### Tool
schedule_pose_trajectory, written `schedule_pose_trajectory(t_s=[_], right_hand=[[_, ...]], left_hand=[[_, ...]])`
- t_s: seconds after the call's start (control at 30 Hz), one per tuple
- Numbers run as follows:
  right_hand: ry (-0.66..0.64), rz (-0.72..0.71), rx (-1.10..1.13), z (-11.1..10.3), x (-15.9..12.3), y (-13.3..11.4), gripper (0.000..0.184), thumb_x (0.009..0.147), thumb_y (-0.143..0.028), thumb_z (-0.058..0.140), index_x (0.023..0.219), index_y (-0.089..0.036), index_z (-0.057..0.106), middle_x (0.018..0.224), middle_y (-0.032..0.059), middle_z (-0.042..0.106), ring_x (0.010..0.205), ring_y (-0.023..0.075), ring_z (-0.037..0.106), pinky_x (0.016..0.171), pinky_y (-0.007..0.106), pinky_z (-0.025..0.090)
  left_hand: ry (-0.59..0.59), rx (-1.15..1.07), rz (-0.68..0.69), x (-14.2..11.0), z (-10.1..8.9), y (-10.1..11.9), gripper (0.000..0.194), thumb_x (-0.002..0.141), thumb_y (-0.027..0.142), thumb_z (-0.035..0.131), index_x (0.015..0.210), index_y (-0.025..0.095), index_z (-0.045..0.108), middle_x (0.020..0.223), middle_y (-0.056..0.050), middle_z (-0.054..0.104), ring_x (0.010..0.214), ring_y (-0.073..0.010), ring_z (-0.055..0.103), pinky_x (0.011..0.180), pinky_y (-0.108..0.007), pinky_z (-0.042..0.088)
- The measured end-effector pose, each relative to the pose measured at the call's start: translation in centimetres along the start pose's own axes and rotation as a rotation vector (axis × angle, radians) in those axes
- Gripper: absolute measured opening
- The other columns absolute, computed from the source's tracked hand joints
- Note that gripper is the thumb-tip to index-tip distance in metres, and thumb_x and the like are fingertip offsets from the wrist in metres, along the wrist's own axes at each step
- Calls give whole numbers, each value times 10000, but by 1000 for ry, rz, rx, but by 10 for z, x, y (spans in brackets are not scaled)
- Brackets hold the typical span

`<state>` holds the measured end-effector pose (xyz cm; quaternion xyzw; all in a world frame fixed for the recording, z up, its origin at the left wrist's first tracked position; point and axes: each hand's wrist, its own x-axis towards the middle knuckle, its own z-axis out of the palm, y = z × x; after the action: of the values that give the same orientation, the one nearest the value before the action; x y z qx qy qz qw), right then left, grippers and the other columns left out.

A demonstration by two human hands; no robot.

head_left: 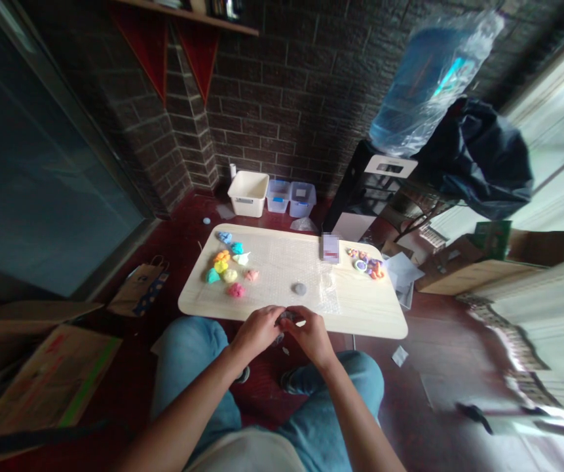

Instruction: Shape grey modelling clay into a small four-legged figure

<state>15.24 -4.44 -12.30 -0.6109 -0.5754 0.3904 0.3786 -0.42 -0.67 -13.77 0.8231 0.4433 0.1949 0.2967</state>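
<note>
My left hand (260, 329) and my right hand (313, 334) meet just over the near edge of the low table (360, 314). Between their fingertips is a lump of dark grey modelling clay (286, 316), partly covered by the fingers. Both hands are closed on it. A flattened grey clay ball (300, 288) lies on the bubble wrap (282, 262) just beyond my fingers. To the left sit several soft coloured clay lumps, among them a pink-red lump (236, 290), a yellow lump (221, 267), a green lump (212, 275) and a blue lump (225, 236).
Small purple and orange pieces (375, 267) and a round white-rimmed item (360, 265) lie at the table's right. A card-like box (331, 248) stands at the back edge. Beyond are a cream bin (248, 194), clear tubs (302, 199) and a water dispenser (360, 190). Cardboard boxes flank both sides.
</note>
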Motion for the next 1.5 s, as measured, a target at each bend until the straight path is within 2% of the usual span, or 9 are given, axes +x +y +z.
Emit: schedule_pose_trajectory(t_s=[0.2,0.4,0.57,0.8,0.93,1.17,1.4,1.5], right_hand=[[16,0,-105,-3,-13,-8,182,809,-229,645,967,-167,711,891,83,759,770,200,706,720,281,540],[27,-25,-236,-3,-20,-17,141,815,-187,620,917,-177,716,863,86,742,757,209,676,703,284,495],[-29,-55,-321,-5,-22,-21,115,838,-189,606,868,-195,717,820,68,736,735,196,664,687,264,464],[-147,-59,-430,-16,-24,-25,84,823,-247,656,757,-216,698,695,53,726,616,187,654,569,248,386],[-149,-61,-478,-18,-25,-25,188,857,-258,620,680,-205,655,662,76,712,594,183,637,547,254,346],[-155,-78,-465,-19,-24,-34,213,870,-191,588,659,-203,620,649,55,688,580,170,596,559,261,330],[-172,-106,-384,-22,-24,-45,229,868,-189,592,641,-203,620,614,21,652,563,145,550,563,253,335],[-167,-102,-340,-25,-24,-44,140,858,-253,631,733,-199,666,637,14,659,570,141,552,559,245,355]], left_hand=[[-83,86,15,-3,-4,12,242,822,74,552,993,192,678,988,-75,738,930,-212,687,835,-296,514],[-127,153,7,-7,-6,17,213,826,72,539,962,175,667,973,-94,736,939,-228,686,828,-306,505],[-157,203,17,-12,-10,20,144,838,136,548,903,172,672,919,-101,730,889,-240,689,789,-318,507],[-190,269,76,-14,-16,23,137,824,169,548,844,199,680,884,-83,721,845,-244,685,755,-330,500],[-195,277,106,-15,-21,26,122,836,195,558,848,211,679,901,-74,717,868,-236,676,780,-329,492],[-174,283,124,-20,-26,31,168,900,288,556,1028,218,639,996,-68,704,930,-229,668,771,-307,487],[-170,312,157,-17,-37,31,112,894,254,552,916,222,657,908,-46,713,860,-219,673,736,-295,470],[-142,312,145,-16,-42,30,102,885,248,559,906,228,657,902,-38,710,860,-214,669,735,-289,467]])
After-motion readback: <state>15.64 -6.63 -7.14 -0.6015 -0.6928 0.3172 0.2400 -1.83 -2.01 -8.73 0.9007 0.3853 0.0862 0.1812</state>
